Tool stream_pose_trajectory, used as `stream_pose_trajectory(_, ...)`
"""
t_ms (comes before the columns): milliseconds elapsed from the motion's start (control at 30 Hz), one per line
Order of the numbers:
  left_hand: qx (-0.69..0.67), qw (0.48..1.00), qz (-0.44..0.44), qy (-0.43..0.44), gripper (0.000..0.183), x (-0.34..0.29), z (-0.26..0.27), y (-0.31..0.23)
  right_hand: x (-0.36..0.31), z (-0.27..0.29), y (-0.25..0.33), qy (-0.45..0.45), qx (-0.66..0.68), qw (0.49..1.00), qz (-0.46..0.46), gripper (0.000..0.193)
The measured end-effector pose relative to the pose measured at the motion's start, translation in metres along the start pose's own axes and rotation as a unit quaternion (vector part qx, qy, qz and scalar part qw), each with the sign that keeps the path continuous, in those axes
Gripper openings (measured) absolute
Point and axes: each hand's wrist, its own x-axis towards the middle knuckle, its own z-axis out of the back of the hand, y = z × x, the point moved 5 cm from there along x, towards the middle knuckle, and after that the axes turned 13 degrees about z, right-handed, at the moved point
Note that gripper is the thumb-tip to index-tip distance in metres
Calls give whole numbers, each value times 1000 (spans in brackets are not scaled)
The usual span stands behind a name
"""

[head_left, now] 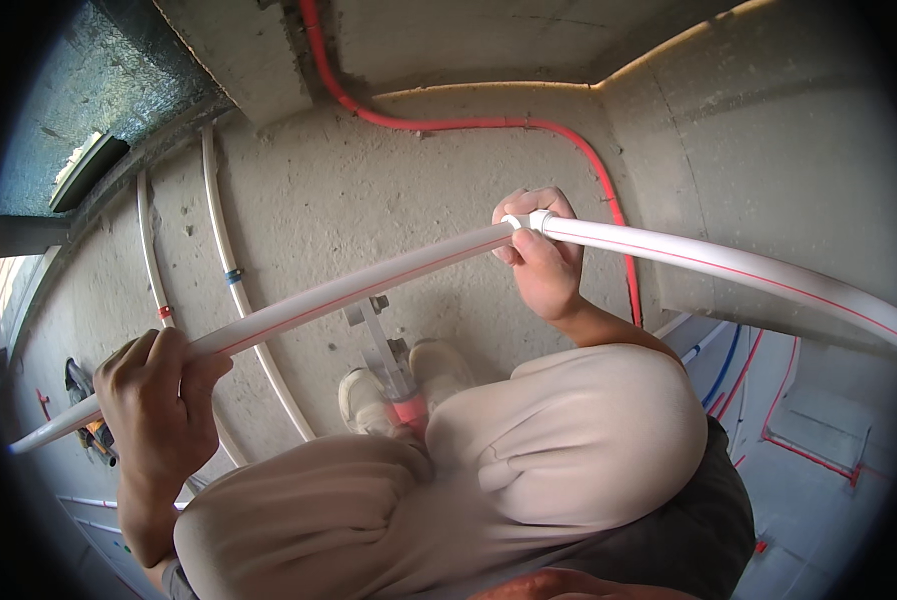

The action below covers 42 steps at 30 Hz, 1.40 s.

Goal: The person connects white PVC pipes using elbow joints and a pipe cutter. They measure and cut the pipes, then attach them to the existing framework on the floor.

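Observation:
My left hand [157,405] is closed around a long white plastic pipe [354,285] with a thin red stripe. That pipe slants up to the right, its far end at a white pipe fitting [541,222]. Around the fitting my right hand [551,270] is closed, thumb in front and fingers behind. A second red-striped white pipe [719,262] runs from the fitting's other side toward the right edge. My fingers partly hide the joint. Below the first pipe, between my shoes [439,368], stands a pipe welding iron [389,360] with a flat metal plate and red handle.
A red conduit [469,123] bends along the concrete floor [369,190] ahead. Two white pipes [231,260] lie fixed at the left, near a dark power tool [91,425]. A concrete wall [749,160] rises at the right. Red and blue pipes [726,365] lie behind my right arm.

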Motion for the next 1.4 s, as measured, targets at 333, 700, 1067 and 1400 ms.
stream_pose_trajectory(333, -9, 999, 28, 24, 27, 1, -5, 4, -4, 3, -6, -6, 17, 997, -74, 36)
stream_pose_trajectory(700, -7, 997, 50, 50, 27, 0, -9, 4, -6, 4, -11, 21, 17, 997, -69, 34)
stream_pose_trajectory(1067, 5, 999, 16, 35, 29, 6, -23, -6, -13, 15, -24, -67, -38, 992, -95, 26)
stream_pose_trajectory(1400, -11, 995, 58, 83, 31, 13, -32, 10, 35, 34, -10, 211, 60, 975, -29, 49)
